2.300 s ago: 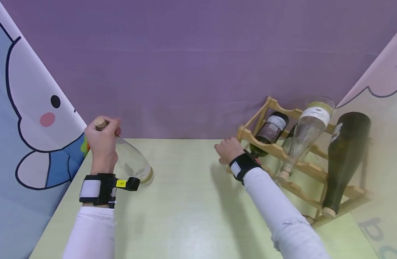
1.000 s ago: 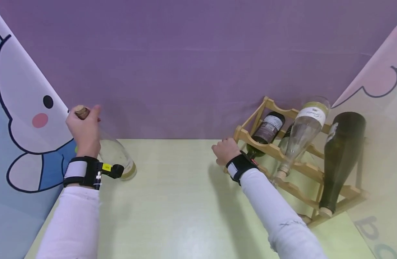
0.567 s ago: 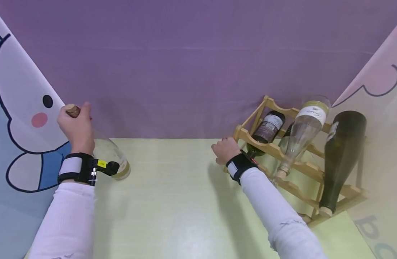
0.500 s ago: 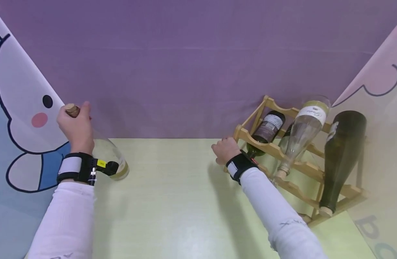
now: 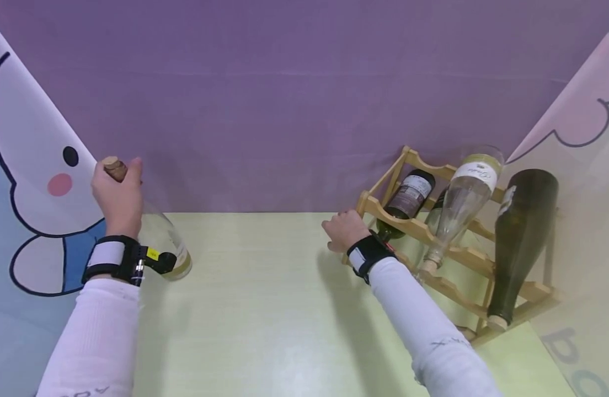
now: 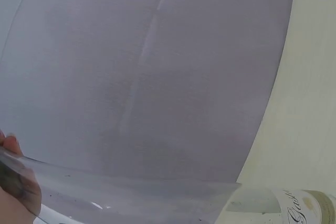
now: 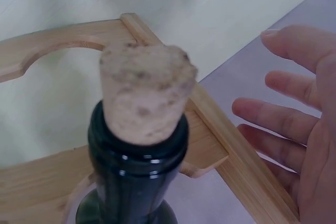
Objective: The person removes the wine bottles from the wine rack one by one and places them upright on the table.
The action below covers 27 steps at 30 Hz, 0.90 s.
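Note:
My left hand (image 5: 118, 201) grips the neck of a clear glass bottle (image 5: 159, 236), with the cork (image 5: 115, 167) showing above the fist. The bottle tilts, its base toward the lower right; its pale label (image 6: 296, 207) shows in the left wrist view. Whether the base touches the table cannot be told. My right hand (image 5: 345, 230) is at the left end of a wooden bottle rack (image 5: 470, 259). In the right wrist view its fingers (image 7: 278, 116) are loosely bent and spread beside the rack's side bar, holding nothing. A corked dark bottle neck (image 7: 139, 166) stands close by.
A dark labelled bottle (image 5: 410, 194), a clear bottle (image 5: 463, 198) and a large olive bottle (image 5: 525, 231) lie in the rack with necks toward me. Another bottle is partly hidden between them. A purple wall (image 5: 265, 138) closes off the pale table (image 5: 255, 303) at the back.
My left hand has carried the clear bottle leftward and slightly up in view, with little motion in the last half second. My right hand and the rack have stayed nearly where they were.

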Available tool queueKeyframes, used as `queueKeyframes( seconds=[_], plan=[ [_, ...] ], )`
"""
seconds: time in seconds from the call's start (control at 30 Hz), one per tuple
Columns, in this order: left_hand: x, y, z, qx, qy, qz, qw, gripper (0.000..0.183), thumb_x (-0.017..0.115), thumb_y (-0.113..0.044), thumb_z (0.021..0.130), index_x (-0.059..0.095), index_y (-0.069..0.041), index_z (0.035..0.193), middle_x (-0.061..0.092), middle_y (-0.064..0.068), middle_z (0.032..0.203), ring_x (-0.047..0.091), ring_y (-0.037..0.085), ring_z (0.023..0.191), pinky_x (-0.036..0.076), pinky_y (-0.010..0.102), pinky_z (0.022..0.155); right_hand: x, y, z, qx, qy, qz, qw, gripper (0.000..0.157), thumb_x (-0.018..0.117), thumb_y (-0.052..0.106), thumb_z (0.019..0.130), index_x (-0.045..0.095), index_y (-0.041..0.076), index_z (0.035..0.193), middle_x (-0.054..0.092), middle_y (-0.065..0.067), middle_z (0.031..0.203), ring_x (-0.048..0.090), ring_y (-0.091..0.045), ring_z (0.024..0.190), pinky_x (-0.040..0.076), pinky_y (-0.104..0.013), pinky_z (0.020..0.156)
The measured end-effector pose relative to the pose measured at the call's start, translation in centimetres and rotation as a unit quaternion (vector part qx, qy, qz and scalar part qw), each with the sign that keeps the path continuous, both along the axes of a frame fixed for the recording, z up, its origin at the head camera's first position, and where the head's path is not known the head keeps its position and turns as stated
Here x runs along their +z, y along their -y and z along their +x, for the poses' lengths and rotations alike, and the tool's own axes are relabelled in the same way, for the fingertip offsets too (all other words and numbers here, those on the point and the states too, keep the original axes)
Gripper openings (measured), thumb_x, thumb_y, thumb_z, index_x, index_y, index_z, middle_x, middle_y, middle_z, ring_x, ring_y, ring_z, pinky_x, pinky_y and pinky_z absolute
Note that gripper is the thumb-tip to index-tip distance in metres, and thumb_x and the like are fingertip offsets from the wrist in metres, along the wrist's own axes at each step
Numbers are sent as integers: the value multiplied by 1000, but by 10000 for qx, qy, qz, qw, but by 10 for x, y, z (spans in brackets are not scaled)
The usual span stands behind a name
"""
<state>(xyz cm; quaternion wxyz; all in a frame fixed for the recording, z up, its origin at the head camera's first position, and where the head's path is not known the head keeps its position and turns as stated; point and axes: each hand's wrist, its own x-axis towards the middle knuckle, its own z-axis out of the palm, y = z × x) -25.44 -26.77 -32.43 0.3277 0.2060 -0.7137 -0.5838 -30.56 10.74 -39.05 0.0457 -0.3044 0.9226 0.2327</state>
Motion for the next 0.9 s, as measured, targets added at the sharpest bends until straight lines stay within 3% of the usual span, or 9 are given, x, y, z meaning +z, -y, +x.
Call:
queueKeyframes(
  seconds=[0.17, 0.4, 0.6, 0.9],
  plan=[
    [-4, 1, -3, 48, 35, -107, 9999, 20, 63, -34, 92, 49, -20, 97, 46, -10, 84, 51, 2, 80, 39, 19, 69, 4, 0, -2, -54, 253, -571, 9980, 34, 65, 34, 88, 67, 10, 112, 74, -8, 87, 65, -24, 79, 57, -40, 76],
    [-8, 6, -7, 53, -17, -10, 10000, 24, 65, -35, 90, 51, -18, 98, 47, -10, 83, 52, 3, 78, 39, 18, 67, 19, 0, -7, -155, 871, -1456, 9854, 44, 63, 31, 91, 62, 9, 129, 71, -13, 119, 63, -30, 107, 55, -46, 91],
    [-8, 7, -5, 25, -106, 19, 9999, 21, 65, -33, 90, 50, -21, 96, 48, -9, 82, 53, 4, 77, 40, 17, 65, 41, 2, -11, 66, 972, -1932, 9763, 44, 63, 29, 91, 62, 5, 128, 71, -16, 118, 62, -32, 108, 52, -47, 96],
    [-9, 8, -6, -50, -140, 87, 9999, 18, 66, -31, 90, 51, -21, 93, 51, -9, 81, 53, 4, 76, 40, 16, 65, 80, -12, -15, -88, 965, -2247, 9696, 49, 60, 31, 93, 55, 8, 136, 65, -16, 130, 55, -34, 119, 43, -51, 106]
  ],
)
